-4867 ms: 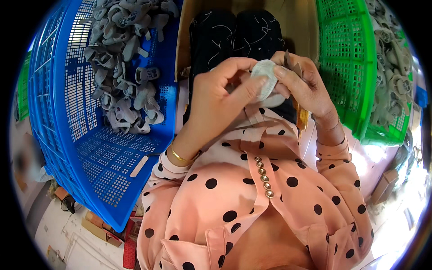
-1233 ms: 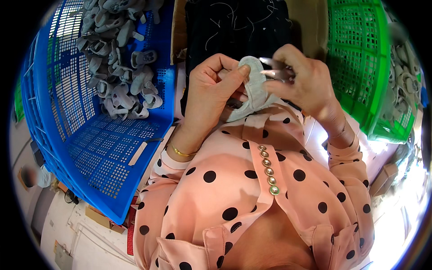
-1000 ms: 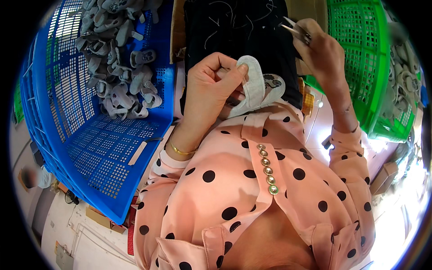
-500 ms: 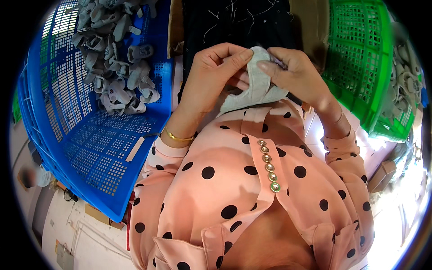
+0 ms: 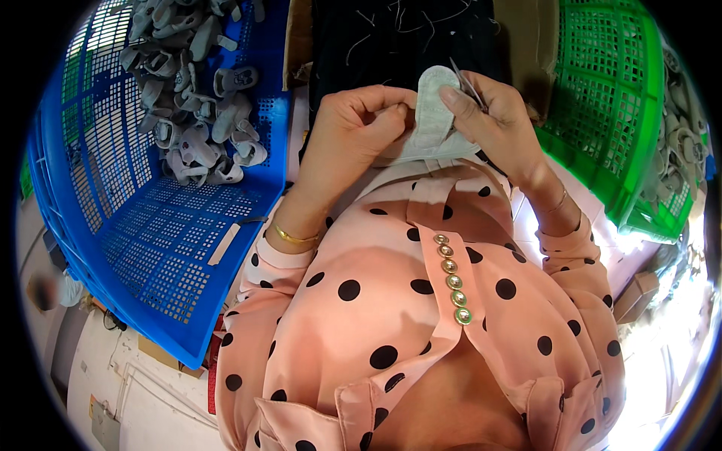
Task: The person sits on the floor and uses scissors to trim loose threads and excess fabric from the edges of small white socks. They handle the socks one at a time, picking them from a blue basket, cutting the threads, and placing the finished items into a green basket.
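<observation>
A pale grey-white stitched fabric piece (image 5: 435, 113), shaped like part of a shoe upper, is held up above my lap. My right hand (image 5: 498, 124) grips its right edge, with the thumb pressed on its face. From the same hand sticks a thin pointed metal blade (image 5: 468, 84), its handle hidden in the palm. My left hand (image 5: 357, 131) is closed in a pinch close beside the piece's left edge; whatever lies between its fingertips is too small to make out. The lower part of the piece spreads over the front of the dotted shirt.
To the left stands a blue perforated basket (image 5: 162, 259) with a heap of grey shoe uppers (image 5: 199, 113) in it. A green basket (image 5: 602, 113) is at the right, with more grey pieces (image 5: 681, 143) beyond it. Loose threads (image 5: 398, 19) lie on dark cloth ahead.
My left fingers have come off the top of the piece and curled into a pinch at its left side. The piece has turned more upright, and the metal blade now shows by my right hand.
</observation>
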Demonstrator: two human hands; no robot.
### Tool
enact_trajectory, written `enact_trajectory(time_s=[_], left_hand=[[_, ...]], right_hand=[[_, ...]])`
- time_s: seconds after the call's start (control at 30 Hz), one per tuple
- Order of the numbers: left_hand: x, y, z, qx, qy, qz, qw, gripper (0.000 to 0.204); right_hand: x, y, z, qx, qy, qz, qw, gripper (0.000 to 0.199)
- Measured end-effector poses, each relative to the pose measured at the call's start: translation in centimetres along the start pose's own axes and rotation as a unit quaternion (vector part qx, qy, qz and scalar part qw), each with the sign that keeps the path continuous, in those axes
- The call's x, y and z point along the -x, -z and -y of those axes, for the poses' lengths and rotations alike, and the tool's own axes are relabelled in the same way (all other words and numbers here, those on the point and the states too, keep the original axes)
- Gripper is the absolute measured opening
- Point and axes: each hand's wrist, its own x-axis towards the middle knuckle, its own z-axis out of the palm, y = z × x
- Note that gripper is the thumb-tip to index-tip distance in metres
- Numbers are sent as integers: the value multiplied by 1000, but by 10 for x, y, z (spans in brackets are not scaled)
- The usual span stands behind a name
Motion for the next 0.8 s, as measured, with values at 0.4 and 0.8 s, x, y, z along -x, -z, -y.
enact_trajectory(time_s=[0.4, 0.8], left_hand=[[5, -7, -12, -168, -18, -21, 985, 21], [-8, -4, 3, -452, -407, -114, 785, 26]], right_hand=[[-2, -3, 2, 178, 97, -30, 979, 29], [-14, -4, 11, 91, 2, -41, 995, 27]])
